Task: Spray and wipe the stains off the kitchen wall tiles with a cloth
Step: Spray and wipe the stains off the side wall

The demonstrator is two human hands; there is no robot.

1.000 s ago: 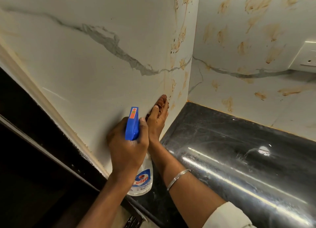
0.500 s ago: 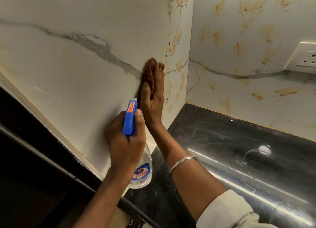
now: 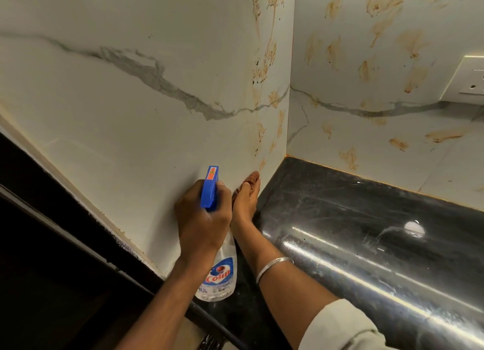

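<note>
My left hand [image 3: 201, 223] grips a clear spray bottle [image 3: 218, 276] by its blue trigger head [image 3: 209, 189], nozzle towards the left wall tile [image 3: 117, 145]. Just right of it, my right hand [image 3: 246, 203] presses a brown cloth [image 3: 250, 178] flat against the bottom of that wall, fingers straight, close to the corner and the counter. Most of the cloth is hidden under the hand. Orange-brown stains [image 3: 264, 58] run down the left wall beside the corner. More stains [image 3: 413, 45] dot the right wall tile.
A glossy black countertop [image 3: 366, 231] fills the lower right and meets both walls. A white wall socket [image 3: 468, 79] sits on the right wall at the frame edge. A dark edge and shadowed space [image 3: 52, 244] lie to the lower left.
My right hand with the cloth was up at the grey vein half a second ago and has slid back down the wall to the counter. The left hand with the bottle barely moved.
</note>
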